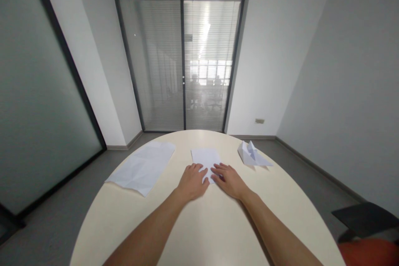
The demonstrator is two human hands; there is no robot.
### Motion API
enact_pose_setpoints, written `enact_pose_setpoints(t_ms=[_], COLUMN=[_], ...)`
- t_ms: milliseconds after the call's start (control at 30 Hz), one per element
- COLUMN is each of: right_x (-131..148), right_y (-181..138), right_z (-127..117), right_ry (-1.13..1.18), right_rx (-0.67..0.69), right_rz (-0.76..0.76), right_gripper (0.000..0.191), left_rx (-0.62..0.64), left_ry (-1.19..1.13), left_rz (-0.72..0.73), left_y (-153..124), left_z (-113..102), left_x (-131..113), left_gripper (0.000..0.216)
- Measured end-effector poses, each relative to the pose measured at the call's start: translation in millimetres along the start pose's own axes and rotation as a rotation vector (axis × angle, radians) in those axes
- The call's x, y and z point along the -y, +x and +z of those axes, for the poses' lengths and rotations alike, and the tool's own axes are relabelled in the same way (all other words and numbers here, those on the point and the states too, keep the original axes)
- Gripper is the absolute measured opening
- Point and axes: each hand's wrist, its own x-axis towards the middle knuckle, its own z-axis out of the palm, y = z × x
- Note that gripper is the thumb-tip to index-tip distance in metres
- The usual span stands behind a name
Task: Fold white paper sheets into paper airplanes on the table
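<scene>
A small white sheet of paper (205, 156) lies flat on the table in front of me, its near part partly covered by my hands. My left hand (194, 181) rests on its left near side with the fingers spread out. On the right near side, my right hand (228, 178) lies with its fingers stretched over the paper's edge. Neither hand grips anything. Off to the left is a larger creased white sheet (146, 166), spread out flat. To the right stands a folded white paper shape (251, 154) with pointed peaks.
The cream round table (199, 232) has a curved edge on both sides. At the lower right are a black chair part (366, 218) and an orange-red seat (370, 252). Beyond the table are glass doors with blinds (152, 66) and a wall outlet (259, 121).
</scene>
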Motion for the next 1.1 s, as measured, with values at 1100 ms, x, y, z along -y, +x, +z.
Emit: enact_pose_setpoints(t_ms=[1100], right_x=[3.3], right_y=[-5.8], right_z=[0.2], right_ry=[-0.008], right_rx=[0.234], right_rz=[-0.006], right_gripper=[0.092], left_rx=[0.052], left_ry=[0.001], left_rz=[-0.234], left_y=[2.6], left_z=[13.1], left_x=[10.8], left_gripper=[0.052])
